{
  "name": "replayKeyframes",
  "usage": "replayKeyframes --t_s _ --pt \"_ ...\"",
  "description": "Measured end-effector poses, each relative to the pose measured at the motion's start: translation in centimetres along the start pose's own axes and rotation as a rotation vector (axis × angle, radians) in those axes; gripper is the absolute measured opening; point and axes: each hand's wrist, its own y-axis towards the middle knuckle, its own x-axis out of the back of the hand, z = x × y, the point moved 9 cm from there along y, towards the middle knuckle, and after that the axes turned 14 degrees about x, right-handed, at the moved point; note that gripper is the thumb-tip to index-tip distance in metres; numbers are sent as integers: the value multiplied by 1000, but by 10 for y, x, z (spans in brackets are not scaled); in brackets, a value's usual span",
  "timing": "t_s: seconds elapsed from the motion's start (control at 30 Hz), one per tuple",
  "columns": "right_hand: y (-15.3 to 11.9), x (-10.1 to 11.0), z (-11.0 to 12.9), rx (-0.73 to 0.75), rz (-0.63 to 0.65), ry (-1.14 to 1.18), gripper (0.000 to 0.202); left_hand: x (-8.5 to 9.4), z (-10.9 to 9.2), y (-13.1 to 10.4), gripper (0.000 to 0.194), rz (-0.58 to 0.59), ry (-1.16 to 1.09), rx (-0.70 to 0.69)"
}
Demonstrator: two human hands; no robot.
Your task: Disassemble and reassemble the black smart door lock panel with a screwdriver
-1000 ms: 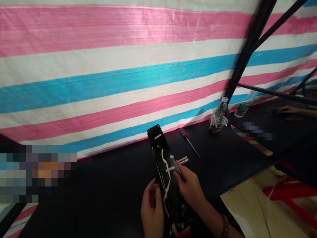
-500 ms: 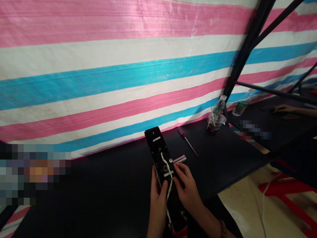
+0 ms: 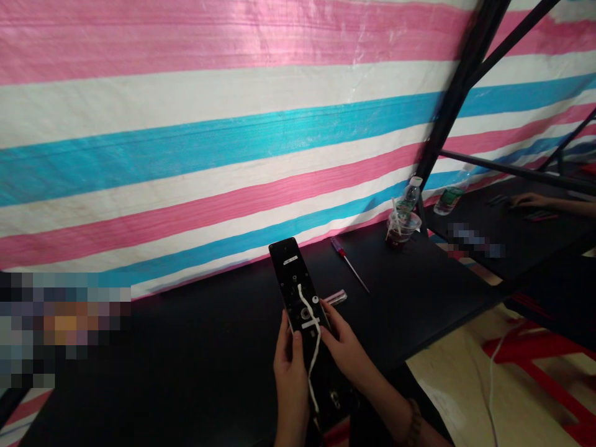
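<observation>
A long black panel with screw holes, small labels and a round white spot is held tilted over the near table edge. Along its face runs a white cable, hanging loose toward the lower end. My left hand is closed around the panel's left edge, thumb on the face. On the opposite edge my right hand grips the panel, its fingertips partly hidden behind it. Just beyond the right fingers lies a small clear packet. A screwdriver with a purple-red handle rests farther back.
The black table runs along a striped plastic sheet. A plastic cup and a bottle stand at its back right. A co-worker's hand lies on the neighbouring table. A red stool stands right.
The panel's tilt has shifted slightly, and its cable now bows further left. Both hands keep hold, with the right thumb a little lower. The whole view has moved slightly.
</observation>
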Motion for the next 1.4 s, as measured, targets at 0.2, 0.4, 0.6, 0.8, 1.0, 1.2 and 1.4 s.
replayKeyframes --t_s 0.2,0.4,0.6,0.8,1.0,1.2,1.4 --pt "4 2 1 3 1 35 57 4 5 0 55 -85 -63 37" --pt "6 3 -5 -71 -24 55 54 4 6 -3 64 -53 -76 86" --pt "11 -5 3 -81 -5 67 44 2 6 -4 82 11 -8 35" --pt "17 9 0 4 124 -51 47 3 5 -3 79 -16 65 28" --pt "84 103 21 213 -1 -803 33 12 0 -14 62 -33 60 -20" --pt "173 123 -6 -89 153 -1271 49 107 -66 12 46 -422 519 -309" --pt "196 106 -18 -133 280 -1199 18 169 -116 70 50 -493 1121 -307"
